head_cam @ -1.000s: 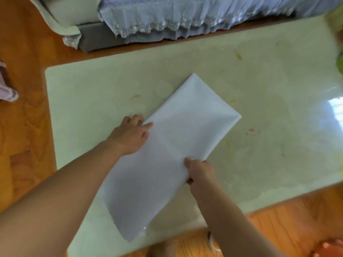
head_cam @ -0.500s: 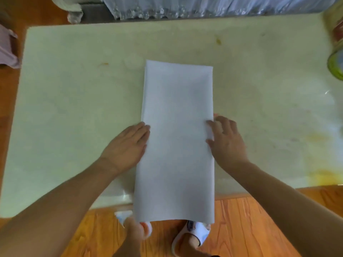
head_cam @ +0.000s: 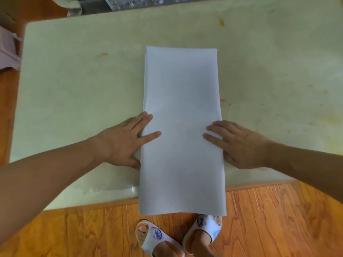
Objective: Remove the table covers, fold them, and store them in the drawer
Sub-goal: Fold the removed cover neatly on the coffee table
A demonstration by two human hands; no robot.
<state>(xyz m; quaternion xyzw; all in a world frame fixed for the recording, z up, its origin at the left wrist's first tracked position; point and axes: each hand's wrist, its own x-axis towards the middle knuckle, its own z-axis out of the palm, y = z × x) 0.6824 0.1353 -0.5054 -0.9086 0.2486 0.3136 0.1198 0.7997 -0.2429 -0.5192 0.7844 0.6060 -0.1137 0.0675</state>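
A white table cover [head_cam: 181, 101], folded into a long narrow strip, lies lengthwise on the pale green table [head_cam: 78, 86]; its near end hangs over the front edge. My left hand [head_cam: 126, 140] lies flat at the strip's left edge, fingers spread, with fingertips on the cloth. At the right edge my right hand [head_cam: 239, 143] lies flat the same way, fingertips resting on the cloth. Neither hand grips it.
The tabletop carries small orange and red stains. A pink cloth [head_cam: 8, 51] lies on the floor at far left. Grey furniture with a frilled cover [head_cam: 111, 4] stands beyond the table. My feet in white slippers [head_cam: 204, 230] stand on the wooden floor.
The strip was turned from diagonal to straight towards me. Both hands have shifted to its two long edges and flattened, and the view has moved in closer.
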